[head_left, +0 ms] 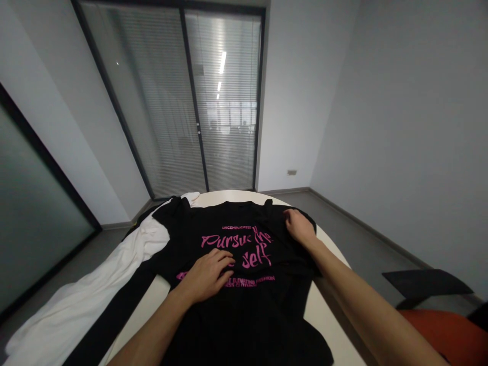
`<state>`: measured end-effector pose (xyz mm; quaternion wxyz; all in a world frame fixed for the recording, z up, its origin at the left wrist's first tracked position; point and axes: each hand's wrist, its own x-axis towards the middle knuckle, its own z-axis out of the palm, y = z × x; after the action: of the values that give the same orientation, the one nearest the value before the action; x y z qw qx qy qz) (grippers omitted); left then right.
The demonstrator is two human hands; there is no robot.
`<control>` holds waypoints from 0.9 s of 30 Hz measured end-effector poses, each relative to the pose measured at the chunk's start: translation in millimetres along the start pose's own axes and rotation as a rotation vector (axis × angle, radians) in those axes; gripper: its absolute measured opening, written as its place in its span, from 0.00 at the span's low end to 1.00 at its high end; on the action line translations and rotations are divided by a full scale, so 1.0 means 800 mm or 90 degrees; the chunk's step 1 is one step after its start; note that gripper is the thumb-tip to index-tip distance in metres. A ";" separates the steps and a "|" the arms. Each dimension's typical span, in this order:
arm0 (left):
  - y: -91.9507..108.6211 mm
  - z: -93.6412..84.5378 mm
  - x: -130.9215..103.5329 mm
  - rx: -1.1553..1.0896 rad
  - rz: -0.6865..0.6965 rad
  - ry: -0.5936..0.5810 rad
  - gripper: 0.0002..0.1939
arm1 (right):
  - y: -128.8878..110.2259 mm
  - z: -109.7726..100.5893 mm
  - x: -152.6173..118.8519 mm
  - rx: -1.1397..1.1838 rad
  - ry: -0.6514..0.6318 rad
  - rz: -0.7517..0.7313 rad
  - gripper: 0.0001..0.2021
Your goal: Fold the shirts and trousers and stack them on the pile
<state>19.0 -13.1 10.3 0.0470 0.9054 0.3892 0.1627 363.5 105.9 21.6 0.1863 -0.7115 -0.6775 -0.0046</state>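
A black T-shirt (pixel 247 320) with pink lettering lies spread over the round table, its collar at the far side and its lower part toward me. My left hand (pixel 207 274) rests palm down on the printed front, fingers stretched out, covering part of the lettering. At the shirt's right sleeve, my right hand (pixel 301 227) has its fingers curled on the black fabric. Folds and wrinkles run across the chest near the print. On the left, a white garment (pixel 102 274) lies beside the shirt, with a long black strip of cloth (pixel 118 305) next to it.
The pale table (pixel 232 195) shows around the shirt. A chair with an orange seat (pixel 442 333) and a black backrest (pixel 425 282) stands at the right. Ahead is a glass partition with blinds (pixel 229 152); a white wall (pixel 293 101) adjoins it.
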 end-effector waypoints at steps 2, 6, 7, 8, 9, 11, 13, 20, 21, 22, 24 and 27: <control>0.001 -0.001 0.000 0.002 0.001 0.001 0.12 | 0.016 -0.009 0.008 -0.103 -0.041 0.111 0.19; 0.002 -0.003 0.000 0.010 0.008 -0.004 0.17 | 0.044 -0.014 0.018 -0.148 -0.135 0.186 0.16; 0.002 -0.004 0.000 0.013 0.010 -0.005 0.18 | 0.048 -0.014 0.019 -0.148 -0.147 0.184 0.16; 0.002 -0.004 0.000 0.015 0.013 -0.006 0.18 | 0.050 -0.015 0.018 -0.148 -0.155 0.179 0.16; 0.002 -0.004 0.000 0.017 0.016 -0.007 0.17 | 0.051 -0.017 0.018 -0.148 -0.158 0.172 0.16; 0.002 -0.004 0.000 0.022 0.018 -0.006 0.16 | 0.051 -0.021 0.016 -0.152 -0.149 0.164 0.15; 0.002 -0.003 0.000 0.025 0.014 0.000 0.15 | 0.051 -0.029 0.015 -0.163 -0.121 0.162 0.16; -0.001 0.000 0.001 0.025 0.002 0.027 0.15 | 0.062 -0.037 0.018 -0.206 -0.107 0.216 0.17; 0.000 -0.001 0.001 0.024 0.006 0.027 0.15 | 0.062 -0.035 0.017 -0.207 -0.109 0.221 0.16; 0.001 -0.002 0.000 0.021 0.014 0.024 0.15 | 0.060 -0.032 0.017 -0.211 -0.103 0.218 0.16; 0.003 -0.005 0.000 0.011 0.038 0.010 0.16 | 0.055 -0.025 0.016 -0.211 -0.092 0.198 0.19; 0.004 -0.007 -0.001 -0.001 0.061 -0.007 0.17 | 0.042 -0.018 0.019 -0.183 -0.111 0.181 0.22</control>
<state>19.1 -16.3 16.4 0.0424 0.9238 0.3452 0.1601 400.5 116.1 30.7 0.0227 -0.8166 -0.5765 -0.0134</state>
